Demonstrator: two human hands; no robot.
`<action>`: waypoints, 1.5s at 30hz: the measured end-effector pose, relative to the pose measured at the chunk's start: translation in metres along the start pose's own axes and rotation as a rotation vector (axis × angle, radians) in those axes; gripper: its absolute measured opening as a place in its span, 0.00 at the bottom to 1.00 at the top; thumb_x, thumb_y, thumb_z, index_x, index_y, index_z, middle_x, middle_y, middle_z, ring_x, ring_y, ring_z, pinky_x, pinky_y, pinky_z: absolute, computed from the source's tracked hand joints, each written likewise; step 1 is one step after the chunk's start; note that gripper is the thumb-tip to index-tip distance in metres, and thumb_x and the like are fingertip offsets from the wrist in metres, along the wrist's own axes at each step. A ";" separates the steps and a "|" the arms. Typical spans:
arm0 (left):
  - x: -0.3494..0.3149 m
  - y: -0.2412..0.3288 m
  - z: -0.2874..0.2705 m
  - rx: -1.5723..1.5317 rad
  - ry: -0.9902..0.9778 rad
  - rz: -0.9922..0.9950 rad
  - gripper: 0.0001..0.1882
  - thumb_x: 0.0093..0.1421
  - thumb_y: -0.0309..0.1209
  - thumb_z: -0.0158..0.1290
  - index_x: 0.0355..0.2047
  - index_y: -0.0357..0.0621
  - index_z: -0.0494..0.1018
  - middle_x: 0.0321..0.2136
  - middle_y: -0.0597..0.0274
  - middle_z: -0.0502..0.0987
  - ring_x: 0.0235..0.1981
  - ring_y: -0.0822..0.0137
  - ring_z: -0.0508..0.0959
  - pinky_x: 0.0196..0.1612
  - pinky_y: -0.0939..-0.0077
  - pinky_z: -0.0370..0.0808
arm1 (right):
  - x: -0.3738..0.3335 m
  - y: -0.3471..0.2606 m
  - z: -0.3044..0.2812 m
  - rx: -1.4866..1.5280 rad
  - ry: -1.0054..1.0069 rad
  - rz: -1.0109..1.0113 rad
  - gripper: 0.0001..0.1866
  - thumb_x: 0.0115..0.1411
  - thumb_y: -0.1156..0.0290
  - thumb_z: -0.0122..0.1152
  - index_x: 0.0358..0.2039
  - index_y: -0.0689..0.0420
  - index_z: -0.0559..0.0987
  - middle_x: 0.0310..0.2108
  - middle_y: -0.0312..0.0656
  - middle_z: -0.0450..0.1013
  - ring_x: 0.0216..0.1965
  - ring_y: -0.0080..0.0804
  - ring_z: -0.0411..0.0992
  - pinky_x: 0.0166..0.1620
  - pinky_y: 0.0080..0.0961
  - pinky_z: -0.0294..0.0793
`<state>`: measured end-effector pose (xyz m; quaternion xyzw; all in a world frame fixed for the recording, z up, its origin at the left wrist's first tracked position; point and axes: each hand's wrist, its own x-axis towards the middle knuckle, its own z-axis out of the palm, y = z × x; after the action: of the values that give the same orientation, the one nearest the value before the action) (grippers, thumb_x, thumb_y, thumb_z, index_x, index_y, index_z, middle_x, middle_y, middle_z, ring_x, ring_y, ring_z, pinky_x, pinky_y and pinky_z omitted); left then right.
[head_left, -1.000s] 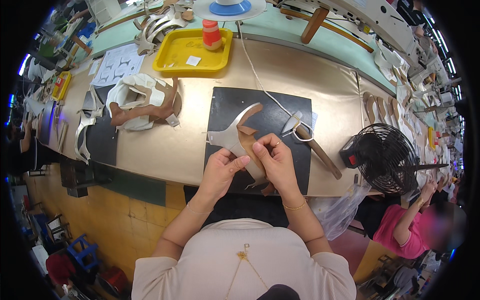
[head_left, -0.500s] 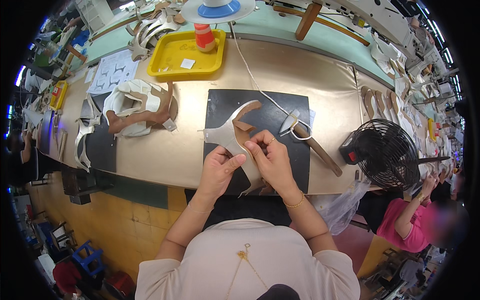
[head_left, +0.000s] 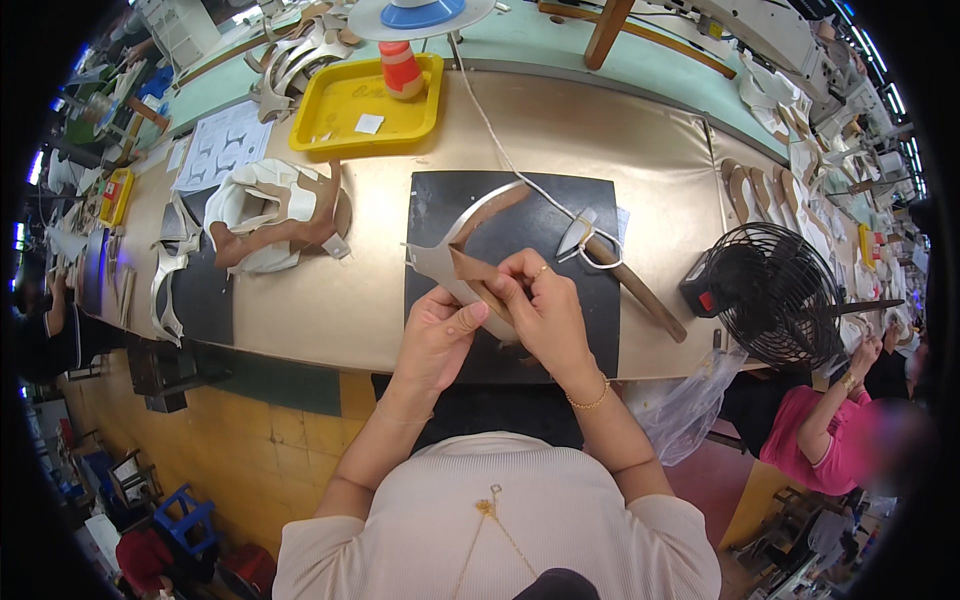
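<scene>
Over a black mat I hold a shoe upper piece, off-white outside with a brown lining. Its long curved strap points away from me, toward the mat's far edge. My left hand grips the lower left side, thumb on top. With thumb and fingers my right hand pinches the brown lining, a flap of which stands folded up. Part of the piece is hidden under my fingers. Right of it on the mat lies a hammer with a wooden handle, a white cord looped around it.
A yellow tray with an orange-and-white bottle stands at the back. On the left are a stack of upper pieces and a printed sheet. A black fan stands at right, near a co-worker in a pink shirt.
The upper piece has turned and tilted, showing more brown lining along its strap. My right hand has shifted slightly up and in, folding up the lining flap. The left hand still grips the piece.
</scene>
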<state>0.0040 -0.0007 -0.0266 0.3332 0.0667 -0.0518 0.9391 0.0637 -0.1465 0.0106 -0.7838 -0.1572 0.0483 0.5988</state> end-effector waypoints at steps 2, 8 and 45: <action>-0.001 0.000 0.000 -0.028 0.015 0.028 0.19 0.63 0.24 0.61 0.53 0.36 0.73 0.49 0.58 0.78 0.51 0.67 0.77 0.59 0.69 0.71 | 0.001 0.003 0.005 0.042 -0.030 0.025 0.09 0.65 0.69 0.63 0.34 0.62 0.77 0.24 0.49 0.77 0.22 0.38 0.76 0.27 0.29 0.71; 0.000 0.010 0.007 0.149 0.183 0.173 0.20 0.63 0.23 0.61 0.54 0.36 0.71 0.48 0.60 0.78 0.50 0.69 0.77 0.54 0.73 0.74 | 0.006 0.008 -0.008 -0.053 -0.011 0.022 0.12 0.64 0.64 0.65 0.39 0.61 0.79 0.27 0.45 0.78 0.25 0.39 0.76 0.28 0.29 0.72; -0.012 0.001 -0.012 0.249 0.151 -0.004 0.22 0.57 0.21 0.66 0.51 0.39 0.72 0.44 0.64 0.78 0.47 0.72 0.78 0.54 0.74 0.74 | 0.000 0.016 -0.009 0.134 -0.369 0.492 0.16 0.70 0.61 0.58 0.32 0.62 0.75 0.16 0.35 0.71 0.12 0.21 0.68 0.17 0.23 0.65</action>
<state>-0.0085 0.0086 -0.0333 0.4498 0.1310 -0.0363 0.8827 0.0690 -0.1580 -0.0018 -0.7351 -0.0652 0.3435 0.5808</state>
